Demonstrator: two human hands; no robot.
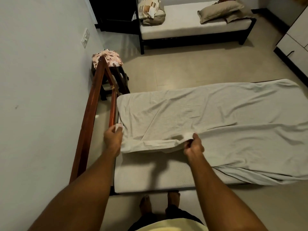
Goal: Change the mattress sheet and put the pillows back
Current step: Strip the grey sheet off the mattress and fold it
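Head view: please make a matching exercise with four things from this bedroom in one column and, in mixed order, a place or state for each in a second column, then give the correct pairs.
Things:
1. grey sheet
2. flowered cloth
3. pillows
4. bare mattress corner

Places or states:
A. on the far bed
B. uncovered, nearest the person's feet
C. gripped at its near edge by the left hand and right hand
D. on the dark stool beside the wall

Pairs: 1-C, 2-D, 3-A, 4-B
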